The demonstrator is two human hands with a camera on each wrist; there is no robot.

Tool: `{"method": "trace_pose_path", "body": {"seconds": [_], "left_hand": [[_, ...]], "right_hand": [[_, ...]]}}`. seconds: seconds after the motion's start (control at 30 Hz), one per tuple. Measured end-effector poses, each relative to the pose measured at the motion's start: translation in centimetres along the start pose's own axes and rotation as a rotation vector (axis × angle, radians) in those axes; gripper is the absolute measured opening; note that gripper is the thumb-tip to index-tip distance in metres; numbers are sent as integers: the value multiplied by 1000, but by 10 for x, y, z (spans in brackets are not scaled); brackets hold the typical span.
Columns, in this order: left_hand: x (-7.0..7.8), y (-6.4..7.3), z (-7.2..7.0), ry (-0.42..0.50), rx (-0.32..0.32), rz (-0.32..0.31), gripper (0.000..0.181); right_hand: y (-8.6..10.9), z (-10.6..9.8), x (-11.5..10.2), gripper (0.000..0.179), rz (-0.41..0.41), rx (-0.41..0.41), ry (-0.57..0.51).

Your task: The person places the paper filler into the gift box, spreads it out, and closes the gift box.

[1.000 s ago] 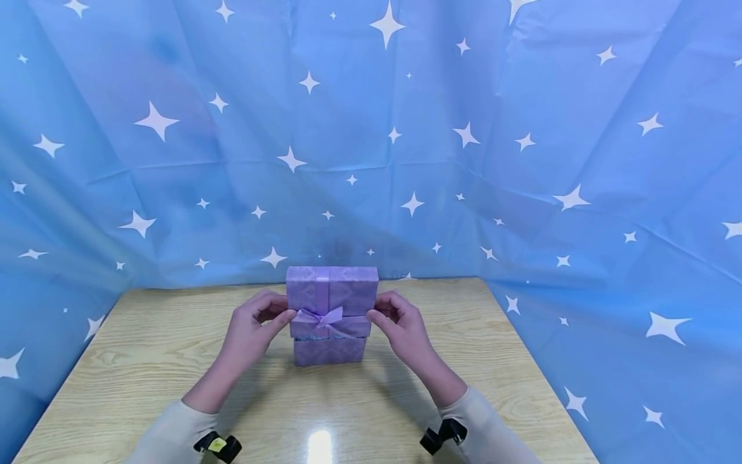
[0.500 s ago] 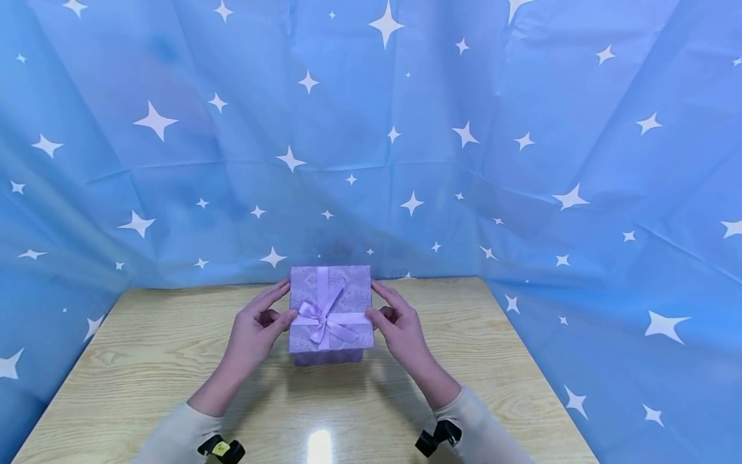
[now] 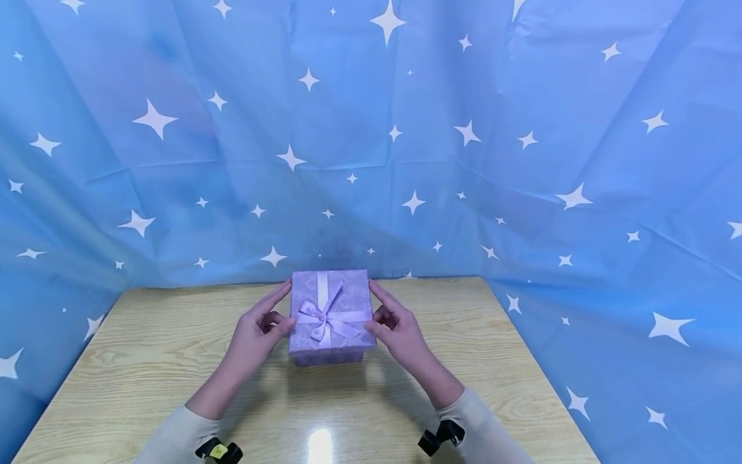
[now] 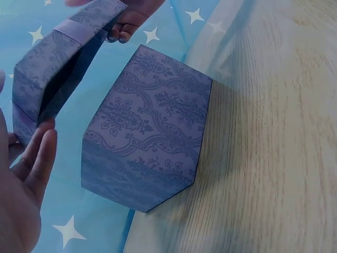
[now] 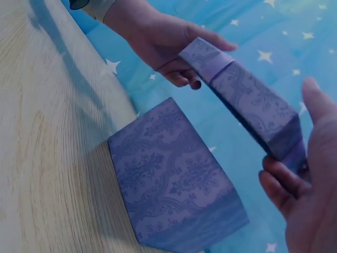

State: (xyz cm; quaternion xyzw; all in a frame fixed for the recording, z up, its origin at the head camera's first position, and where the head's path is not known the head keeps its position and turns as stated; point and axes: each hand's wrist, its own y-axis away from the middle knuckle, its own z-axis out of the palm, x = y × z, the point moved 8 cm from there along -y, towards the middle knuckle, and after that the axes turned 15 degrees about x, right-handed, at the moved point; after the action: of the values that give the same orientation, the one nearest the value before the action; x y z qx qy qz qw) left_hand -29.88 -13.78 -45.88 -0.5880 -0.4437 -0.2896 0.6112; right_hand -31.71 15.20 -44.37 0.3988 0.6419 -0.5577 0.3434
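A purple patterned gift box lid (image 3: 304,296) with a lilac ribbon bow (image 3: 321,319) is held over its matching box base (image 3: 328,358). My left hand (image 3: 262,328) grips the lid's left edge, thumb in front and fingers stretched along the side. On the opposite edge my right hand (image 3: 400,327) grips it the same way. The lid's top faces toward me and hides most of the base in the head view. Both wrist views show a gap between the lid (image 4: 63,50) and the upright base (image 5: 174,179), with the lid's dark hollow underside partly visible in the left one.
The box base stands on a light wood-grain table (image 3: 475,361), toward its far edge. Behind and beside the table hangs a blue star-patterned cloth (image 3: 359,129). Black wrist straps (image 3: 443,438) sit on both pale sleeves (image 3: 176,435).
Earlier the lid's front side and a blue strip above the base were showing. The lid has since tipped so its top faces me, then dropped very slightly. Both hands keep their grip.
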Motion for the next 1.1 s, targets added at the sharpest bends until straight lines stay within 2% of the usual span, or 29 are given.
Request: {"method": "trace_pose_path", "body": {"seconds": [0.1, 0.23, 0.33, 0.43, 0.63, 0.87, 1.1], "left_hand": [[2, 1, 1, -7, -55, 19, 79], [6, 1, 4, -32, -137, 78, 100], [7, 1, 6, -97, -179, 120, 120], [5, 2, 9, -183, -210, 115, 133], [-3, 4, 10, -249, -232, 51, 135], [-11, 0, 11, -288, -236, 26, 132], [-23, -7, 14, -281, -255, 23, 130]], "right_hand": [[1, 3, -1, 93, -17, -90, -27], [3, 6, 2, 124, 30, -174, -27], [4, 8, 5, 133, 64, -214, 3], [5, 10, 6, 135, 64, -236, 29], [5, 11, 9, 133, 74, -249, 68], [-1, 12, 18, 125, 53, -237, 147], [-9, 15, 29, 120, 34, -233, 177]]}}
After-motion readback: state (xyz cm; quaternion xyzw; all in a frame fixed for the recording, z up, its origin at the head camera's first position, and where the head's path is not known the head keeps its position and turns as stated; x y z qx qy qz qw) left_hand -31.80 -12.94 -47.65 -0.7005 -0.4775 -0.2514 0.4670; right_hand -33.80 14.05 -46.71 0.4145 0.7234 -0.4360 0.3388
